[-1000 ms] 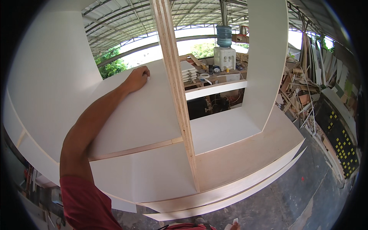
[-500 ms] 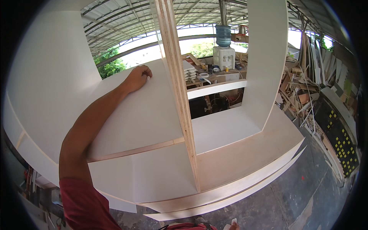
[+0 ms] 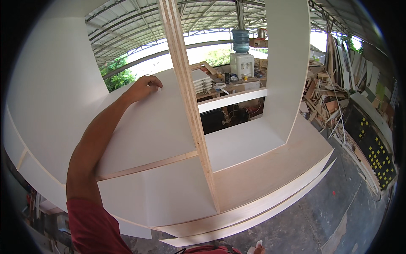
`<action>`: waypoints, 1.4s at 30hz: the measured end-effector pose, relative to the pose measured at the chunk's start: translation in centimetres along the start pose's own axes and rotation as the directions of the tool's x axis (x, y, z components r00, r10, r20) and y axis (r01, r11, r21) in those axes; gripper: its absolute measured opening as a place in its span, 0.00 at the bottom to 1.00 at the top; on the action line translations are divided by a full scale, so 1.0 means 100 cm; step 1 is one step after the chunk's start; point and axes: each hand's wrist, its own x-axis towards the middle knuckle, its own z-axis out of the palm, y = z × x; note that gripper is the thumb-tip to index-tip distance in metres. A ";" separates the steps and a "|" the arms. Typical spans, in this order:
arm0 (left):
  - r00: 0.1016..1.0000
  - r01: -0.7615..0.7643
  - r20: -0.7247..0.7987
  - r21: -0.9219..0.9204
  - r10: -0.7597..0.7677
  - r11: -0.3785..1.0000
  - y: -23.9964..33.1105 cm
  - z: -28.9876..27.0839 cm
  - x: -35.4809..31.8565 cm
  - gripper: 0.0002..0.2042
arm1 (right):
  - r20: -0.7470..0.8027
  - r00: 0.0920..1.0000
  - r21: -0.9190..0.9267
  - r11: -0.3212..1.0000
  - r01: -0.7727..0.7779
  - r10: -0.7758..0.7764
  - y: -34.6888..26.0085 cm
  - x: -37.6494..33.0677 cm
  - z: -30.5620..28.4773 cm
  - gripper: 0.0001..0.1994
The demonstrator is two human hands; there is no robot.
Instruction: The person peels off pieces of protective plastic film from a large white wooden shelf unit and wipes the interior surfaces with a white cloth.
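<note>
My left arm reaches across a white shelf panel (image 3: pixel 144 127) inside an unfinished plywood cabinet. Near the shelf's far edge, my left hand (image 3: pixel 143 88) is closed, its fingers curled around a small white piece (image 3: pixel 159 89) whose kind I cannot make out. A plywood upright with layered edges (image 3: pixel 186 80) rises just right of that hand, apart from it. At the bottom edge of the view, only part of my right hand (image 3: pixel 257 250) shows, pinching another small white piece (image 3: pixel 259 244).
Right of the upright lies a lower wooden deck (image 3: pixel 262 165) with a tall white side panel (image 3: pixel 285 63). Beyond stands a water dispenser (image 3: pixel 242 63) on a cluttered bench. Scrap wood (image 3: pixel 321 95) is piled at the right, beside a black board with yellow squares (image 3: pixel 368 144).
My view has shifted slightly, so the cabinet sits a little further left. The left hand stays over the shelf, its fingers moved slightly, and the right hand remains low.
</note>
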 end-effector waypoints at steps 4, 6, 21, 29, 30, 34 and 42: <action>0.999 -0.018 0.049 -0.045 0.020 0.999 0.010 -0.009 -0.002 0.05 | 0.000 1.000 0.007 1.000 -0.007 0.007 0.001 -0.001 0.000 0.19; 0.998 0.037 0.047 -0.028 -0.036 0.999 0.000 -0.010 0.005 0.05 | 0.002 1.000 0.008 1.000 -0.012 0.012 0.002 -0.004 -0.002 0.19; 0.998 -0.065 0.018 0.100 0.064 0.993 -0.011 0.001 -0.003 0.02 | -0.003 0.999 0.041 0.998 -0.042 0.042 0.001 -0.012 -0.005 0.19; 0.992 -0.120 0.014 -0.094 0.122 0.988 -0.003 -0.003 -0.009 0.04 | -0.014 0.999 0.078 0.997 -0.029 0.030 -0.013 0.005 0.001 0.19; 0.994 -0.100 0.020 -0.148 0.104 0.984 -0.004 -0.006 -0.010 0.05 | -0.012 0.999 0.082 0.996 -0.028 0.029 -0.014 0.005 0.002 0.19; 0.995 -0.077 0.060 -0.054 0.080 0.996 -0.012 -0.009 -0.007 0.03 | -0.012 1.000 0.096 0.995 -0.025 0.026 -0.019 0.010 0.005 0.19; 0.991 -0.133 0.029 -0.022 0.133 0.991 -0.008 -0.005 -0.009 0.02 | -0.014 0.999 0.120 0.992 -0.029 0.031 -0.022 0.011 0.006 0.19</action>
